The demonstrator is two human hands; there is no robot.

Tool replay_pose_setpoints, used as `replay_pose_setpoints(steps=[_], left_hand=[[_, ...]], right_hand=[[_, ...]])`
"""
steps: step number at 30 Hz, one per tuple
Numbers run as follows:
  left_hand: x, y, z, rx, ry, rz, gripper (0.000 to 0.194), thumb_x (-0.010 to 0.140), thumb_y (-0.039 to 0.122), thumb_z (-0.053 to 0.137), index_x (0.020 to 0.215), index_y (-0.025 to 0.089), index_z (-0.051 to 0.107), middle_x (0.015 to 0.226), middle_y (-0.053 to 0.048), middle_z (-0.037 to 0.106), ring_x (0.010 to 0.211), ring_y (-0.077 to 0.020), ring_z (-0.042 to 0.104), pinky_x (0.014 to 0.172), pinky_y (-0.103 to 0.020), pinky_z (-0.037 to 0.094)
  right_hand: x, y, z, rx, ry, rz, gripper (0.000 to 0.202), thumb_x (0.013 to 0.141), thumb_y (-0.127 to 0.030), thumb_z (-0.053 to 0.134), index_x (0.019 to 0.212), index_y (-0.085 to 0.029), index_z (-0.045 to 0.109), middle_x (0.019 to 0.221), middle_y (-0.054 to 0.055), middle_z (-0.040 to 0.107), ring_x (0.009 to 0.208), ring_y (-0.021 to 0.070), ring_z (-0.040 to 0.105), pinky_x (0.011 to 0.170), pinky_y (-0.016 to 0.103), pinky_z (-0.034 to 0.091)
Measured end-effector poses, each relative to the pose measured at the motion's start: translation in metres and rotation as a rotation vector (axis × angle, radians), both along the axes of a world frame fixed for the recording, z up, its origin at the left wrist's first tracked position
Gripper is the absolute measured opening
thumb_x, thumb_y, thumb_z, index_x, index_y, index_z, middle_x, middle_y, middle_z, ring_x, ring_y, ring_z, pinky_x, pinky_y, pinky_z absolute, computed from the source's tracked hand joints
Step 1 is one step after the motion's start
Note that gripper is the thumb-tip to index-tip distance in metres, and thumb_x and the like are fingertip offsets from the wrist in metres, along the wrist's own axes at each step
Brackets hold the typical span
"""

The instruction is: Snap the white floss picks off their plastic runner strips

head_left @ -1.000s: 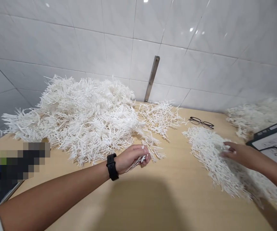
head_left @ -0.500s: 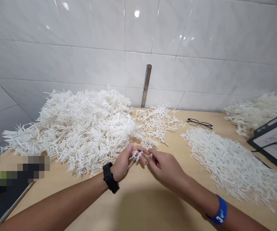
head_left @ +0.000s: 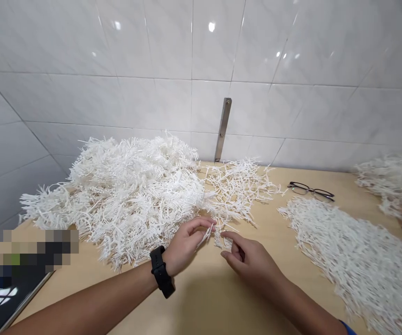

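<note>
Small white branched pieces (head_left: 206, 234) are pinched in my left hand (head_left: 186, 243), which wears a black watch. Facing it, my right hand (head_left: 251, 258) has its thumb and forefinger apart, with a few white pieces (head_left: 226, 242) by its fingertips and curled fingers; whether it grips them I cannot make out. A big heap of white branched strands (head_left: 134, 190) rises behind and left of my left hand. Beyond both hands lies a thin, loose scatter of similar pieces (head_left: 241, 186). To the right spreads a long, flat layer of white pieces (head_left: 358, 260).
Black-framed glasses (head_left: 311, 190) lie on the wooden table (head_left: 208, 307) near the tiled wall (head_left: 152, 102). Another white pile (head_left: 396, 179) and part of a dark object are at the far right. A dark glossy object (head_left: 16, 298) lies at the lower left.
My hands have moved apart, and the right thumb and forefinger have spread. White pieces now show between the hands. The view has shifted, moving the surroundings within the frame.
</note>
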State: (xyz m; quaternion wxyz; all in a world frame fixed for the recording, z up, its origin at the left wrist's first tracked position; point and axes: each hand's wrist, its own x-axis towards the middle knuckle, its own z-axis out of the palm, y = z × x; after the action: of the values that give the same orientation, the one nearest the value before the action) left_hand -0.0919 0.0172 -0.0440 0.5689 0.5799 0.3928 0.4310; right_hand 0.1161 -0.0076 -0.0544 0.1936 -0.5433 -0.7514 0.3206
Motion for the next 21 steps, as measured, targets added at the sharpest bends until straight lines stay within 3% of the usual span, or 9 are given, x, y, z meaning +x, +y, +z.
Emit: replay_pose_setpoints(steps=[6, 11, 14, 18, 21], left_hand=[[0.007, -0.002, 0.000, 0.023, 0.142, -0.001, 0.021, 0.081, 0.018, 0.058, 0.101, 0.017, 0.065, 0.132, -0.013, 0.055, 0.127, -0.0247, 0.047, 0.104, -0.037, 0.037], [0.018, -0.003, -0.011, 0.113, 0.241, 0.077, 0.033, 0.077, 0.019, 0.063, 0.110, 0.019, 0.061, 0.131, -0.012, 0.054, 0.118, -0.0244, 0.053, 0.098, -0.036, 0.044], [0.025, -0.003, -0.016, 0.142, 0.343, 0.162, 0.042, 0.075, 0.019, 0.064, 0.116, 0.019, 0.059, 0.125, -0.011, 0.058, 0.112, -0.0228, 0.056, 0.091, -0.032, 0.048], [0.032, 0.001, -0.014, 0.226, 0.643, 0.273, 0.043, 0.074, 0.030, 0.066, 0.115, 0.016, 0.062, 0.102, -0.009, 0.064, 0.089, -0.0211, 0.060, 0.080, -0.032, 0.048], [0.034, 0.014, -0.008, 0.273, 0.735, 0.214, 0.032, 0.079, 0.034, 0.062, 0.105, 0.018, 0.067, 0.099, -0.007, 0.066, 0.084, -0.0194, 0.060, 0.075, -0.030, 0.047]], right_hand=[[-0.002, 0.001, -0.002, 0.056, -0.025, -0.010, 0.040, 0.088, -0.034, 0.052, 0.124, -0.019, 0.061, 0.063, -0.003, 0.054, 0.060, 0.0166, 0.054, 0.060, 0.027, 0.037], [-0.003, 0.000, -0.005, 0.140, -0.028, -0.023, 0.037, 0.088, -0.033, 0.050, 0.120, -0.021, 0.063, 0.063, -0.002, 0.056, 0.059, 0.0167, 0.055, 0.059, 0.026, 0.036], [-0.004, 0.000, -0.006, 0.177, -0.028, -0.024, 0.033, 0.085, -0.028, 0.051, 0.114, -0.022, 0.066, 0.061, -0.002, 0.056, 0.058, 0.0163, 0.054, 0.058, 0.024, 0.033], [-0.003, 0.002, -0.006, 0.238, -0.002, -0.031, 0.026, 0.086, -0.026, 0.048, 0.102, -0.021, 0.069, 0.059, -0.001, 0.056, 0.057, 0.0167, 0.052, 0.056, 0.025, 0.030], [-0.004, 0.007, -0.008, 0.268, 0.072, -0.100, 0.027, 0.088, -0.028, 0.045, 0.097, -0.020, 0.069, 0.058, -0.001, 0.056, 0.056, 0.0173, 0.052, 0.056, 0.025, 0.032]])
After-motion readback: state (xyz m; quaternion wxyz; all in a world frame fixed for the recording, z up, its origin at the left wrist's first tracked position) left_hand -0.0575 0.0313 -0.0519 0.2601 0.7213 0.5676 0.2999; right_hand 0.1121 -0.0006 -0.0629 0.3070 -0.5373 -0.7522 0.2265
